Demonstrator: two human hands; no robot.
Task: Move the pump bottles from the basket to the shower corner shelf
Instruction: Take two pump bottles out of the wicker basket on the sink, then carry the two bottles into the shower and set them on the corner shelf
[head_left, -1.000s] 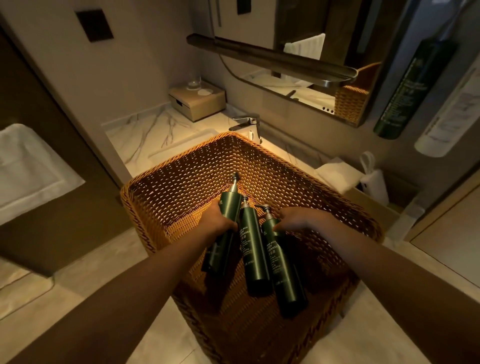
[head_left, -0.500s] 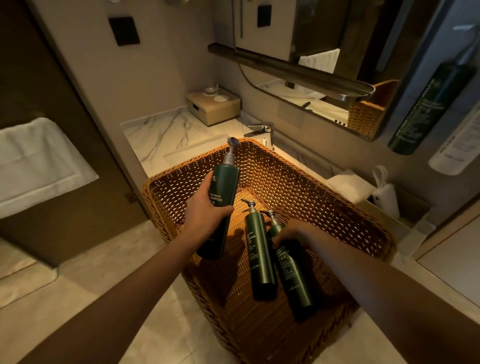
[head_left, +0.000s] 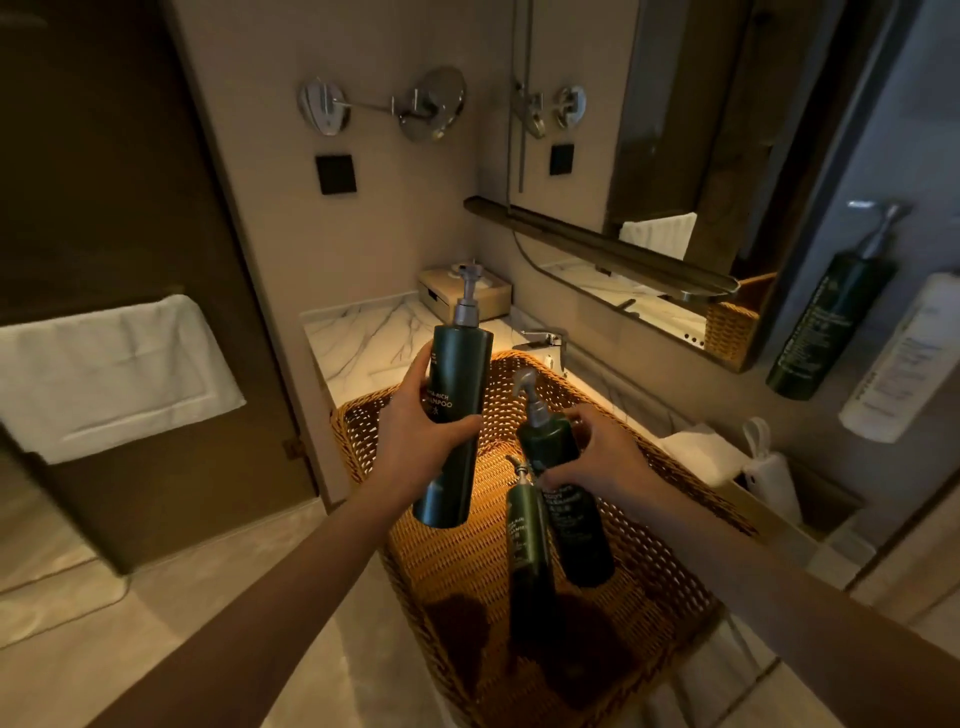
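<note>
A brown wicker basket (head_left: 670, 587) sits on the marble vanity over the sink. My left hand (head_left: 415, 441) grips a dark green shampoo pump bottle (head_left: 457, 395) and holds it upright above the basket's far left corner. My right hand (head_left: 597, 457) is closed around a second green pump bottle (head_left: 566, 499), tilted, with its base lifted off the basket floor. A third green pump bottle (head_left: 524, 551) lies on the basket floor between my arms. No shower corner shelf is in view.
A faucet (head_left: 543, 340) and a tissue box (head_left: 467, 296) stand behind the basket. A mirror with a ledge (head_left: 597, 244) hangs above. At the right a green bottle (head_left: 826, 322) and a white bottle (head_left: 904, 358) hang on the wall. A white towel (head_left: 109, 374) hangs at the left.
My left hand has lifted the shampoo bottle higher, above the basket rim. My right hand has closed on the second bottle and raised it off the basket floor. The view has tilted upward.
</note>
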